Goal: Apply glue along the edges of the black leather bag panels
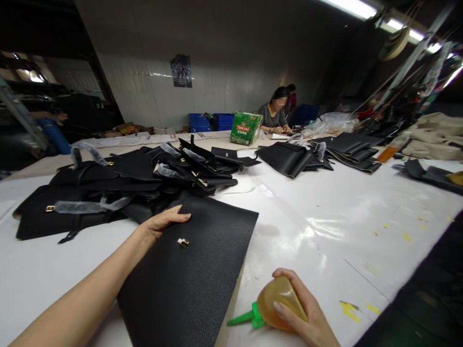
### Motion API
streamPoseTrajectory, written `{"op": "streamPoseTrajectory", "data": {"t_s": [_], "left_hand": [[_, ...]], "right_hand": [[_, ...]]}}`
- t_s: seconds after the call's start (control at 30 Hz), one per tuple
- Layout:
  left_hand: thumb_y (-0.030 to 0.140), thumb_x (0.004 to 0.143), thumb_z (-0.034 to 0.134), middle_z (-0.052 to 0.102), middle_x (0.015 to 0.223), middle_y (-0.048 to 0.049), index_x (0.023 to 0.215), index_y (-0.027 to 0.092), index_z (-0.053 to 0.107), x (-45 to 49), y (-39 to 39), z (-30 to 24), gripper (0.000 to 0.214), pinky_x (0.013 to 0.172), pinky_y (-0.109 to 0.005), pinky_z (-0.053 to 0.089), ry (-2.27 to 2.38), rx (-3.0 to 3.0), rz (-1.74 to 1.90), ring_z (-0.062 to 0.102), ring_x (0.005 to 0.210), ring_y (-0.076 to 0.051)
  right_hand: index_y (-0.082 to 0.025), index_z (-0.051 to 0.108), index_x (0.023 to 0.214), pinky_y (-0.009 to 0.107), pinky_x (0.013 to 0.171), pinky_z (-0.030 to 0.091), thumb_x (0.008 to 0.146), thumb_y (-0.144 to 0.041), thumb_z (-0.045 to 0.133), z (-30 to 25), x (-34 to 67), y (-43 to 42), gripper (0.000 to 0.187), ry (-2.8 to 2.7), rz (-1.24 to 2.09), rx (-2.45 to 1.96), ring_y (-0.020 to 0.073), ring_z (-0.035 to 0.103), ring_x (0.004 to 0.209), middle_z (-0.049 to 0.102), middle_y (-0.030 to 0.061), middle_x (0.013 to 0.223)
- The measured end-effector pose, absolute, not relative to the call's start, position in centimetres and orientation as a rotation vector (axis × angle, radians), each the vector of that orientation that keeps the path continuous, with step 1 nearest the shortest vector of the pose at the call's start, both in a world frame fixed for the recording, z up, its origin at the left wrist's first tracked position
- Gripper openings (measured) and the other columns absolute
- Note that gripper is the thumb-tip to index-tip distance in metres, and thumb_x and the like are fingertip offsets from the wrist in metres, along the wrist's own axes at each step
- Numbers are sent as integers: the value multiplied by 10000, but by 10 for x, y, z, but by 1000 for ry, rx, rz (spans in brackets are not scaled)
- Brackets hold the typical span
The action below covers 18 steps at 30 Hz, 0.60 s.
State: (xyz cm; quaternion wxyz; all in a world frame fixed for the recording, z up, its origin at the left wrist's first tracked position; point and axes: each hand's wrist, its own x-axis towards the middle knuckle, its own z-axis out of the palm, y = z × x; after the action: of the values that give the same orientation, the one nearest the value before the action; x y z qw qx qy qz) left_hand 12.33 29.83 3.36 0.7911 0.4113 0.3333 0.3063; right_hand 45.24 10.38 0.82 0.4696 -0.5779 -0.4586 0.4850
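Observation:
My left hand (164,222) grips the far left edge of a black leather panel (195,270), its thumb lying on top and the other fingers hidden beneath. A small gold clasp (183,242) sits on the panel near that hand. In my right hand (307,308) is a squeeze bottle (278,303) of amber liquid, tipped on its side. Its green nozzle (241,318) points left, close to the panel's right edge. Just beyond my left hand lies a heap of black leather bag pieces (141,173), some with gold buckles and plastic-wrapped handles.
More black leather pieces (347,149) lie farther back at the right. A green Tsingtao box (246,128) stands at the back of the white table (304,226), with a person (275,113) seated behind it. Yellow marks (350,311) dot the table's right side.

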Motion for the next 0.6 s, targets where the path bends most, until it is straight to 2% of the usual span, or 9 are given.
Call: {"op": "streamPoseTrajectory", "data": {"t_s": [0.2,0.37,0.53,0.6], "left_hand": [[141,686,746,723,875,-124,1001,129,669,124,296,32,324,730,-314,549,712,884,648,683,742,-217],[146,698,737,723,868,-118,1025,139,662,122,294,31,336,731,-326,550,706,883,644,685,753,-227],[138,696,739,720,891,-124,1004,137,660,119,293,25,319,734,-324,551,700,885,634,682,752,-219],[138,700,736,719,886,-125,988,134,660,118,293,22,298,731,-319,550,700,886,633,681,747,-214]], "right_hand": [[-277,452,1098,274,690,476,734,-500,646,5,455,101,470,-1146,1020,-1520,207,604,770,617,-7,874],[-268,463,1088,278,602,485,704,-510,657,4,448,95,495,-1123,1220,-1371,205,599,707,612,3,849],[-268,482,1074,277,722,468,727,-485,654,8,451,103,444,-1126,953,-1545,206,599,789,611,0,910],[-272,473,1085,272,698,473,730,-486,647,5,448,101,450,-1131,999,-1521,202,600,769,614,-8,881]]}}
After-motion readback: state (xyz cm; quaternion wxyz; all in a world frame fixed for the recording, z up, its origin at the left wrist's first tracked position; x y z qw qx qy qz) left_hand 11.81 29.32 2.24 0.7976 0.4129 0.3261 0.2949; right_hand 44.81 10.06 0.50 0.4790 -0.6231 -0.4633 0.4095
